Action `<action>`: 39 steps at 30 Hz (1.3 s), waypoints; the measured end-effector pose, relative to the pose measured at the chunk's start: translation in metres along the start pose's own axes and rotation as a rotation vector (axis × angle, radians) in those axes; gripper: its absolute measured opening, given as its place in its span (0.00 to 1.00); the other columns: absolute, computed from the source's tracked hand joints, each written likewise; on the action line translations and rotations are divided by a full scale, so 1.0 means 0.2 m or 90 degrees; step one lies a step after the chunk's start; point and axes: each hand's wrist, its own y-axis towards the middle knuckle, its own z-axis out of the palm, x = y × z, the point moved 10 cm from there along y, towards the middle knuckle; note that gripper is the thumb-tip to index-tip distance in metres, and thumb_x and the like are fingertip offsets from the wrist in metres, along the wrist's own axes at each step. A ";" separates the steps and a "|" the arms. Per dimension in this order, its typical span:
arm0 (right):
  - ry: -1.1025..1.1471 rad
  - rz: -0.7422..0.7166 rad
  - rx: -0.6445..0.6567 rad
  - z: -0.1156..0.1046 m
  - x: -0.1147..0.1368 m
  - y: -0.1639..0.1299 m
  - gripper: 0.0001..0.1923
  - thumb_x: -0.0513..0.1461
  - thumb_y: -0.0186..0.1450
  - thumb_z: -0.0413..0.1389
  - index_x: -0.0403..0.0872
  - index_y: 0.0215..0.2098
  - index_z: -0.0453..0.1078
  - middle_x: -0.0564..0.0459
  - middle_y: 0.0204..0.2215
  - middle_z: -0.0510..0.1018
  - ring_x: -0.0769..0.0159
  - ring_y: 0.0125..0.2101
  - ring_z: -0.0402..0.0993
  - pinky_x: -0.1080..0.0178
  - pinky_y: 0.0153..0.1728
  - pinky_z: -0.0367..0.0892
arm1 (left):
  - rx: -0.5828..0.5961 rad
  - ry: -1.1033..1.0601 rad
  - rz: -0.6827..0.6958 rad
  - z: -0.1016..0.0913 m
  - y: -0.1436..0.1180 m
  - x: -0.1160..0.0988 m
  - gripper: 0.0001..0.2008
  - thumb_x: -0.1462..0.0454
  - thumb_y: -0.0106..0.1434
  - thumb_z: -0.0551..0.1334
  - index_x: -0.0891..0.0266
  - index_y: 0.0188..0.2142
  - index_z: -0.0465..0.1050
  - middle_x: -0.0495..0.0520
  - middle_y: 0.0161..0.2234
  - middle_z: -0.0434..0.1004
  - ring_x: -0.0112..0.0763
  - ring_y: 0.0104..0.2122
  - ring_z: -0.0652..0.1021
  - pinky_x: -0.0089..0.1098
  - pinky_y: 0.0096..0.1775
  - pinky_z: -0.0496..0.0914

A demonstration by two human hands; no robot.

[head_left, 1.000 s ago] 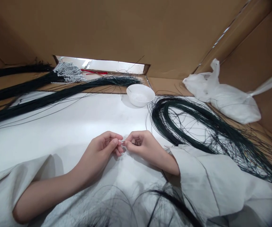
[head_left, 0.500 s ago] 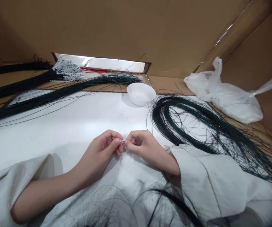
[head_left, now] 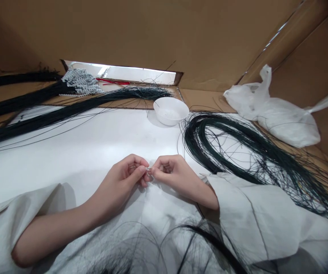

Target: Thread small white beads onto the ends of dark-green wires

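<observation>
My left hand (head_left: 126, 179) and my right hand (head_left: 172, 173) meet fingertip to fingertip just above the white table. Both are closed in a pinch of thumb and forefinger. A short bit of thin dark wire (head_left: 149, 168) shows in the narrow gap, coming out of my right fingertips. Whatever my left fingertips pinch at its end is too small to make out. To the right of my right hand lies a looped bundle of dark green wires (head_left: 201, 146), with many loose strands. Beyond the hands sits a white bowl (head_left: 171, 110).
Long bundles of dark wires (head_left: 67, 114) stretch along the left, one tipped with a cluster of small white pieces (head_left: 81, 82). Cardboard walls (head_left: 124, 30) with a slot rise behind. Near the slot are red strips (head_left: 114, 82). A white plastic bag (head_left: 286, 121) rests at right.
The hands keep the same pinch, with only a slight shift of the fingertips. The whole view has moved a little; the bowl, bundles and bag stay in place.
</observation>
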 end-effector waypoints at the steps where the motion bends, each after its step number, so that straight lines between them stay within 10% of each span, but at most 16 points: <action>1: 0.001 0.000 0.000 0.00 0.00 0.00 0.06 0.31 0.54 0.51 0.42 0.22 0.69 0.55 0.21 0.75 0.74 0.24 0.69 0.71 0.26 0.61 | -0.001 -0.001 0.000 0.00 0.00 0.00 0.06 0.62 0.62 0.53 0.62 0.34 0.66 0.49 0.25 0.71 0.26 0.26 0.71 0.29 0.32 0.64; 39: -0.075 -0.001 -0.025 -0.01 -0.01 -0.01 0.07 0.35 0.57 0.51 0.41 0.25 0.69 0.55 0.21 0.71 0.74 0.22 0.63 0.70 0.23 0.57 | -0.041 0.023 -0.030 -0.03 -0.01 0.00 0.05 0.63 0.60 0.56 0.61 0.32 0.68 0.47 0.25 0.69 0.24 0.27 0.68 0.26 0.31 0.60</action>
